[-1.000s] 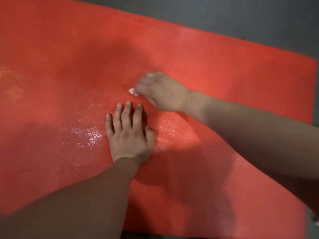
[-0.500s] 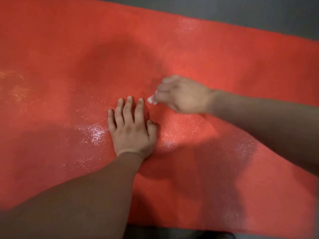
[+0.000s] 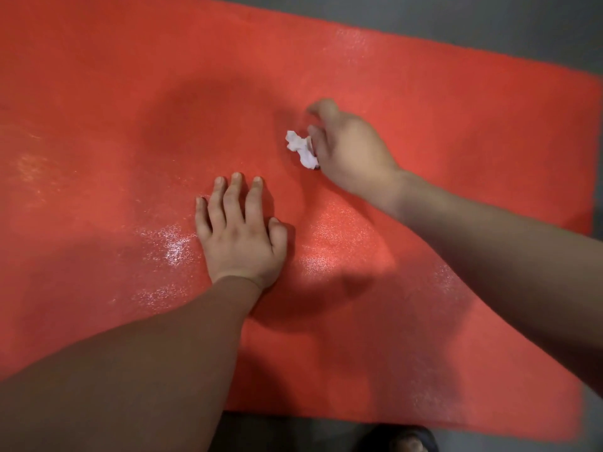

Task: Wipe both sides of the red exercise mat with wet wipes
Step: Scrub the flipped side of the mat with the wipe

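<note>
On mat: left hand spread flat; right hand apparently pinching wipe; room leftward.

red mat looks like foam sheet with a fine pebbled grain, mostly matt, with wet glossy patches that sparkle just beside the left hand, on the strip right of it, and faintly along the far edge. wipe is white, soft, crumpled and matt, either thin non-woven cloth or paper, can't tell which. floor around the mat is grey, smooth and matt.
</note>
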`<state>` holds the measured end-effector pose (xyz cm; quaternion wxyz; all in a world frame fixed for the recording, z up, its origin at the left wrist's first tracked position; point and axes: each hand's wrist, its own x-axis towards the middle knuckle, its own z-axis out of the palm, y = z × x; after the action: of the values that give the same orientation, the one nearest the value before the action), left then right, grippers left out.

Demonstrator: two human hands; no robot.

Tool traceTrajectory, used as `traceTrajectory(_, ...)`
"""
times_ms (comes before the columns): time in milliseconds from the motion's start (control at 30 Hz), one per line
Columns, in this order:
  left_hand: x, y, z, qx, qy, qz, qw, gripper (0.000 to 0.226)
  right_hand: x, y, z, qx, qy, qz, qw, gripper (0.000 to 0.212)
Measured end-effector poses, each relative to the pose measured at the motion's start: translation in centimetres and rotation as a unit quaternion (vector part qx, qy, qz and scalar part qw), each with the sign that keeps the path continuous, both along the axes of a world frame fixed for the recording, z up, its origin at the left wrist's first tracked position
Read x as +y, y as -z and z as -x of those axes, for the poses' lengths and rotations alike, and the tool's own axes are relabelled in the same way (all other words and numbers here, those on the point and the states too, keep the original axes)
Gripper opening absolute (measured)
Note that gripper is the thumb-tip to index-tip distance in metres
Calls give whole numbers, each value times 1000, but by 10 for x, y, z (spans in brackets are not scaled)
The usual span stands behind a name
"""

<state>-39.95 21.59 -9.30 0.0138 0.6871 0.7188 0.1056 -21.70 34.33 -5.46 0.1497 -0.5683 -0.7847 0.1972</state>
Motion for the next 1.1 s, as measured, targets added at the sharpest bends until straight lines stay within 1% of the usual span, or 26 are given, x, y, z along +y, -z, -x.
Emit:
traceTrajectory(33, 0, 0, 0, -3, -1, -1, 1000, 66, 2, 1, -1, -12, 36, 6, 999, 34)
traceTrajectory(67, 0, -1, 0, -6, -1, 0, 1000, 66, 0, 1, -1, -28, 52, 12, 998, 35)
traceTrajectory(133, -1, -2, 0, -11, -2, 9, 1000, 66, -8, 2, 4, -56, 49, 18, 997, 32)
traceTrajectory(300, 0, -8, 4, -31, 3, 41, 999, 65, -24, -9, 27, -30, 56, 46, 997, 24)
traceTrajectory(367, 2, -13, 11, -54, 22, 59, 997, 63, -28, -14, 36, -30, 27, 59, 997, 21)
traceTrajectory(433, 6, -20, 24, -68, 35, 61, 995, 59, -34, -16, 44, -31, -26, 74, 996, 19)
traceTrajectory(500, 16, -27, 42, -64, 17, 48, 997, 58, -35, -20, 46, -36, -74, 82, 993, 18)
traceTrajectory(533, 21, -29, 52, -63, 1, 49, 997, 59, -31, -21, 43, -38, -76, 71, 994, 18)
traceTrajectory(567, 25, -29, 62, -65, -12, 57, 996, 61, -23, -22, 38, -36, -55, 55, 996, 19)
traceTrajectory(667, 25, -18, 82, -67, -39, 98, 992, 66, 5, -18, 13, -49, 100, 14, 994, 19)
traceTrajectory(700, 22, -14, 84, -57, -39, 96, 993, 67, 10, -15, 8, -69, 128, 6, 989, 19)
traceTrajectory(733, 19, -10, 85, -43, -36, 85, 995, 68, 11, -10, 7, -85, 129, 3, 988, 20)
traceTrajectory(800, 17, -7, 84, -27, -37, 57, 997, 67, 2, -2, 12, -84, 91, -17, 992, 24)
traceTrajectory(900, 19, -6, 85, -30, -44, 48, 997, 67, -18, 6, 21, -52, 18, -35, 998, 27)
traceTrajectory(967, 19, -6, 85, -28, -47, 42, 998, 68, -28, 5, 25, -36, -91, -25, 995, 25)
traceTrajectory(1000, 19, -6, 85, -28, -47, 43, 998, 68, -25, 4, 23, -44, -147, -24, 988, 24)
traceTrajectory(1033, 19, -6, 84, -31, -46, 45, 997, 68, -17, 0, 19, -60, -180, -29, 981, 25)
traceTrajectory(1067, 19, -6, 84, -33, -47, 45, 997, 68, -4, 0, 13, -71, -175, -42, 981, 26)
traceTrajectory(1100, 19, -6, 83, -34, -50, 44, 997, 68, 12, 0, 6, -78, -132, -63, 986, 28)
